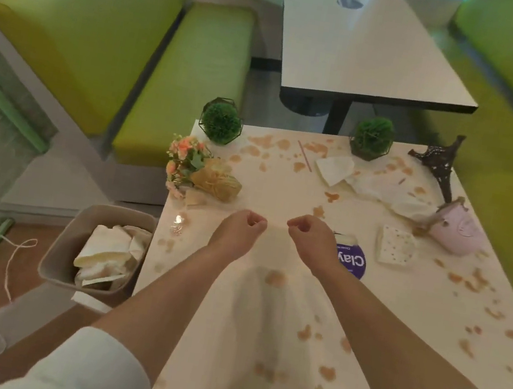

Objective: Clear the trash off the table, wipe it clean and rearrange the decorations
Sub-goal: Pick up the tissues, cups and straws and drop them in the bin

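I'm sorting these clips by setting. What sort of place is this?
Probably a cafe or canteen seating area: green booth benches flank a second table beyond, and the stained table carries decorations such as a small Eiffel Tower model, with a bin beside it.

Two lime-green upholstered benches (185, 82) are flanking a second, grey-topped table (366, 43) that is standing on a dark pedestal beyond the near one. Wood-toned flooring (19, 261) is showing at lower left, and bluish window light is glowing along the top edge.

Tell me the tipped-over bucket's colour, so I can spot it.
Pale pink; the bucket lies on its side near the table's right edge, seen in the head view.
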Action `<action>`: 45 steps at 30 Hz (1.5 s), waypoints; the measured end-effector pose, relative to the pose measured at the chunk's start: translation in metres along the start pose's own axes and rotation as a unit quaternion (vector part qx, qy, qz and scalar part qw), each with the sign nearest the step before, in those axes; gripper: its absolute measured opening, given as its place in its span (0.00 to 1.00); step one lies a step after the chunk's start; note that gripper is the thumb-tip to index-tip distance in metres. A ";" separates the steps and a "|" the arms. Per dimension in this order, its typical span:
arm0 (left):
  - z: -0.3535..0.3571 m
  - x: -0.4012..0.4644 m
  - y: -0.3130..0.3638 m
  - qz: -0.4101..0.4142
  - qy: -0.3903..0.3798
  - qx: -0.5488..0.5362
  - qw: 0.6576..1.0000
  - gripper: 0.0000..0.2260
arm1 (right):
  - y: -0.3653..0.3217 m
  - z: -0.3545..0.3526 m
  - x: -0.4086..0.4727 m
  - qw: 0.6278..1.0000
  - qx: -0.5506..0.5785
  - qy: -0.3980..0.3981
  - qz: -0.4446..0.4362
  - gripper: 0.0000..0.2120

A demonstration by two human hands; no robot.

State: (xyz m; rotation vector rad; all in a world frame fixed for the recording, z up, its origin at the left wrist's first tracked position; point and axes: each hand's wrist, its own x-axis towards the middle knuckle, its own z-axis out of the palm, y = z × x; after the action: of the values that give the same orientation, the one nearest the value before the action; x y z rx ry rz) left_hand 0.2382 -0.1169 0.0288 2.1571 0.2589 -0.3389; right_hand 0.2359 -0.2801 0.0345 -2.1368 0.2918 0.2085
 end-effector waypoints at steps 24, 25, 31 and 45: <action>0.226 0.002 0.119 -0.061 -0.057 -0.054 0.995 0.16 | 0.175 -0.195 0.076 0.974 -0.227 -0.030 -0.002 0.29; 0.231 0.002 0.119 -0.065 -0.056 -0.056 0.995 0.17 | 0.178 -0.194 0.079 0.973 -0.228 -0.039 -0.007 0.30; 0.253 0.002 0.117 -0.083 -0.059 -0.046 0.994 0.23 | 0.192 -0.189 0.080 0.979 -0.200 -0.034 -0.022 0.25; 0.228 -0.008 0.107 -0.056 0.050 -0.050 0.996 0.11 | 0.162 -0.163 0.066 0.998 0.055 -0.038 -0.004 0.10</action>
State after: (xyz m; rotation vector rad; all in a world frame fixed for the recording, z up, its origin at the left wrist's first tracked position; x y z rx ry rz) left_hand 0.2309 -0.3651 -0.0121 2.0679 0.4453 -0.2747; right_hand 0.2583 -0.5111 -0.0227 -2.0162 0.2456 0.2622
